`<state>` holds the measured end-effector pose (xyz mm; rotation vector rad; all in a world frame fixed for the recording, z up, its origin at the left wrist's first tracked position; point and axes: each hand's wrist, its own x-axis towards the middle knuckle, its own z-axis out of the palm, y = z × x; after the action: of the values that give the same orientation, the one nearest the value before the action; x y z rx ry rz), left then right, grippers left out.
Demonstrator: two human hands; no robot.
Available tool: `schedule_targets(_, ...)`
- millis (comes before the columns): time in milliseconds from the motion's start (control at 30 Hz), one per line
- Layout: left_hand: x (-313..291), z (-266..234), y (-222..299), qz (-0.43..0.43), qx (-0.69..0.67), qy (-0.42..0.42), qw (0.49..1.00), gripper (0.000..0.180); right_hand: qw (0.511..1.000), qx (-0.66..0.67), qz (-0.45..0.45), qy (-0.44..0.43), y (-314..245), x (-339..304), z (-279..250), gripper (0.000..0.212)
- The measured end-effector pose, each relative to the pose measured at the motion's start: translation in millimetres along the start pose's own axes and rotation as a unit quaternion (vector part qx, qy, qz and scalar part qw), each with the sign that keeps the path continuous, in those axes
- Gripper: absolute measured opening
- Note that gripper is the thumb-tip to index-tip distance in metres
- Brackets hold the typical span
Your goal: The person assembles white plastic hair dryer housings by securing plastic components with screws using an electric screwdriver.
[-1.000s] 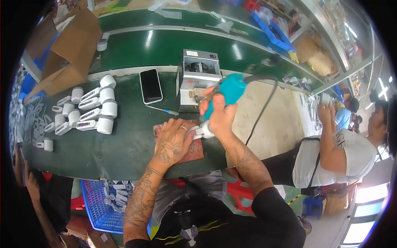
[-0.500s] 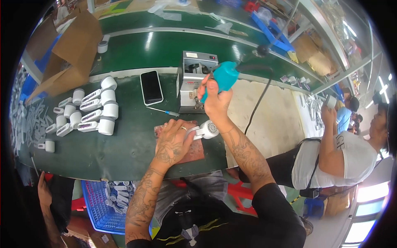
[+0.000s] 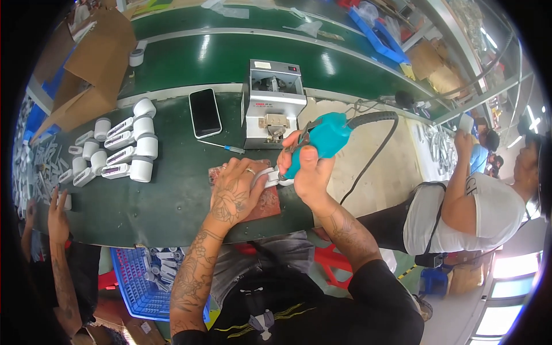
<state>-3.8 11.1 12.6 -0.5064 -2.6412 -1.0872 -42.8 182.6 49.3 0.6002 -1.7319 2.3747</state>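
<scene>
Pressed down over a small white handheld fan (image 3: pixel 272 177), my left hand (image 3: pixel 233 190) grips its handle against a worn reddish pad (image 3: pixel 265 206) on the bench. My right hand (image 3: pixel 313 175) is wrapped round a teal power screwdriver (image 3: pixel 326 138), thumb on top. The tool tilts, its lower end down at the fan's neck; the bit is hidden behind my fingers, so contact cannot be told. The fan's round head is mostly covered by my right hand. Just beyond the pad lies a loose screwdriver (image 3: pixel 233 149) with a blue handle.
A grey metal machine (image 3: pixel 275 103) and a phone (image 3: pixel 205 113) occupy the bench's far side. White fans (image 3: pixel 144 146) stand grouped at left. Below hangs a blue basket (image 3: pixel 138 287) of parts. A co-worker's hand (image 3: pixel 58 217) reaches in at left; another person (image 3: pixel 460 218) sits at right.
My right hand has brought the power screwdriver down and nearer, onto the area of the fan, covering its head. The left hand keeps its hold. A co-worker's hands have risen at the left.
</scene>
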Motion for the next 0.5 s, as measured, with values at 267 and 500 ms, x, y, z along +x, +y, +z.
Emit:
schedule_targets(267, 1, 3, 0, -0.003, 0.008, -0.007, 1.000, 0.026, 0.998, -0.048, 0.021, 0.020, 14, -8, -2, 0.059)
schedule_targets(500, 3, 10, 0, -0.001, 0.019, 0.007, 1.000, 0.026, 1.000, -0.015, 0.015, 0.023, 20, -10, -8, 0.054)
